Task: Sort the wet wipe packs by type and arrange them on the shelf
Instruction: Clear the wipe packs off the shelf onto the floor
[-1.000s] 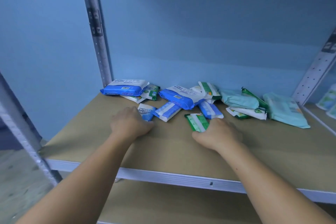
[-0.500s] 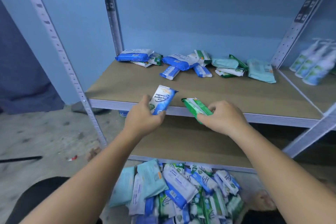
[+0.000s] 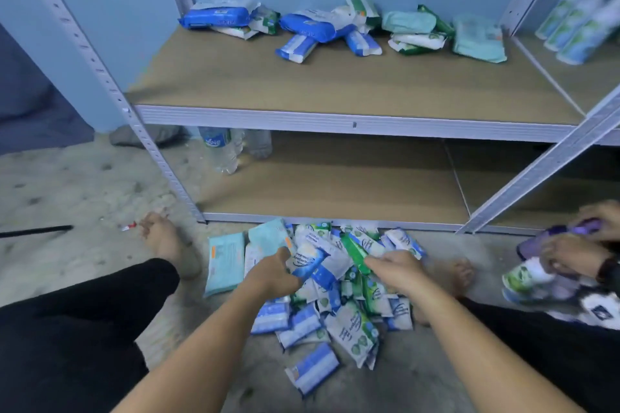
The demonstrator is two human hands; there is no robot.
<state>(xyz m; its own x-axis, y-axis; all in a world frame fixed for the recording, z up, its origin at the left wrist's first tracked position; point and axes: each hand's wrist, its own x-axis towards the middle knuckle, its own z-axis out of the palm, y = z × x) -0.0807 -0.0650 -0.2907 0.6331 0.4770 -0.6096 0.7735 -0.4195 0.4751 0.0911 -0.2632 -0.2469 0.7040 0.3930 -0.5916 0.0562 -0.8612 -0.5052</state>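
My left hand (image 3: pixel 273 273) grips a small blue and white wipe pack (image 3: pixel 308 261) above a heap of wipe packs (image 3: pixel 335 308) on the floor. A slim green pack (image 3: pixel 355 253) is held in my right hand (image 3: pixel 396 266) over the same heap. On the upper shelf board (image 3: pixel 335 84) lie several packs along the back: blue packs (image 3: pixel 214 15) at the left, mixed blue and green ones (image 3: pixel 322 30) in the middle, pale teal packs (image 3: pixel 478 38) at the right.
A lower shelf board (image 3: pixel 335 184) carries a water bottle (image 3: pixel 219 149) at its left. Metal uprights (image 3: pixel 100 77) frame the bay. Another person's hands (image 3: pixel 577 241) handle packs at the right. My feet (image 3: pixel 167 241) flank the heap. Bottles (image 3: pixel 577 23) stand in the neighbouring bay.
Both hands have come down from the upper shelf to the floor heap, each still holding its pack. The view has tilted downward.
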